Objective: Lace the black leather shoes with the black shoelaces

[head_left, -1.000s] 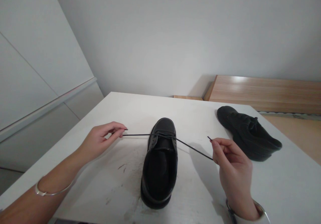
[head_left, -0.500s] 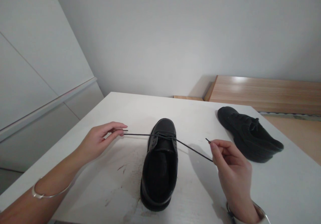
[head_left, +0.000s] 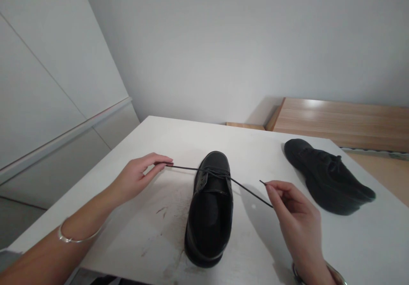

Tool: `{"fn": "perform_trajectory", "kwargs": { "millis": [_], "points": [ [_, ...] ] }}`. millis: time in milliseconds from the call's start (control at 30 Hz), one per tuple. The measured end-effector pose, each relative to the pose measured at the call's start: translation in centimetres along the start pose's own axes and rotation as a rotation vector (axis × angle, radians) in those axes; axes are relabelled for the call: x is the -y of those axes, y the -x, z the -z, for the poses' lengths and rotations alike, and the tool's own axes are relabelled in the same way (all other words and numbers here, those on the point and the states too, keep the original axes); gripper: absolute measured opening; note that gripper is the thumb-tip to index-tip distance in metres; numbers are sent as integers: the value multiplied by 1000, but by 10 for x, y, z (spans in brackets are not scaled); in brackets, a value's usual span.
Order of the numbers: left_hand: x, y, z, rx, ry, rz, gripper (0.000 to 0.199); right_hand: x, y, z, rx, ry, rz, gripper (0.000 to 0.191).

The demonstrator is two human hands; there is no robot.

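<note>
A black lace-up shoe (head_left: 209, 229) stands on the white table with its toe pointing away from me. Its thin black shoelace (head_left: 251, 191) crosses over the eyelet flaps and stretches out to both sides. To the left of the shoe, my left hand (head_left: 140, 174) pinches one lace end between thumb and fingers. My right hand (head_left: 294, 212), on the other side, grips the opposite end, and a short tip pokes out past the fingertips. Both lengths look fairly taut. The tongue lies between the flaps, and the shoe's opening faces me.
A second black shoe (head_left: 329, 176), its lace tied in a bow, rests at the right of the white table (head_left: 179, 133). Behind the table are a wood-grain board (head_left: 345, 121) and a pale wall. A white panelled surface (head_left: 57, 84) stands at the left.
The view has shifted slightly, so the shoes and table appear further right. My left hand has come a little nearer the shoe. Both hands keep hold of the lace.
</note>
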State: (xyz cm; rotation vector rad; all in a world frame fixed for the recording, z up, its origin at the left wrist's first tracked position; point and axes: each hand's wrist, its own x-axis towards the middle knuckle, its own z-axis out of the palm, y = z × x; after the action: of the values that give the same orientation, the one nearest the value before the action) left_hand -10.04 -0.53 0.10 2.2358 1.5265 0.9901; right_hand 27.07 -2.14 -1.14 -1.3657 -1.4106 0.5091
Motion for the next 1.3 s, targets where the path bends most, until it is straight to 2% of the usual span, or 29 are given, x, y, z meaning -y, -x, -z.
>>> {"fn": "perform_trajectory", "kwargs": {
  "millis": [233, 367, 533, 733, 1000, 1300],
  "points": [
    [-31, -14, -14, 37, 68, -248, 23, 11, -6, -10, 169, 12, 79, 23],
    [-49, -26, -26, 44, 68, -260, 20, 18, -8, -17, 272, 13, 100, 21],
    [-63, -35, -36, 84, 92, -284, 14, 26, -8, -28, 321, -9, 132, 19],
    [-67, -34, -33, 129, 78, -284, 15, 27, -8, -36, 374, 10, 158, 16],
    [-65, -31, -28, 148, 37, -258, 13, 28, -9, -37, 352, -19, 257, 13],
    [-61, -31, -29, 199, 3, -240, 13, 23, -9, -38, 355, -54, 259, 10]
  ]
}}
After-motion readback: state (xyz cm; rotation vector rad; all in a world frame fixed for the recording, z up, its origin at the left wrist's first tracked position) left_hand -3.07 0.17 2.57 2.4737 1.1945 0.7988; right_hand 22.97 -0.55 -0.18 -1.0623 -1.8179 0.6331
